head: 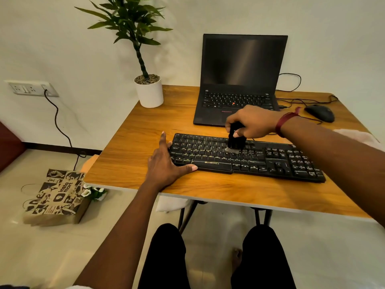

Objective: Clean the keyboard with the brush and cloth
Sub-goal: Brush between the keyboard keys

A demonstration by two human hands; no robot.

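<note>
A black keyboard (270, 161) lies across the wooden table (133, 147), near its front edge. My right hand (252, 120) grips a black brush (235, 141) upright, its pale bristles touching the keys around the keyboard's middle. My left hand (166, 163) lies flat with straight fingers against the keyboard's left end, thumb along its front edge. A pale cloth (358, 137) lies at the table's right edge, partly hidden behind my right forearm.
An open black laptop (239, 80) stands behind the keyboard. A black mouse (319, 113) with cables sits at the back right. A white potted plant (149, 90) stands at the back left corner. A printed paper bag (56, 197) rests on the floor at left.
</note>
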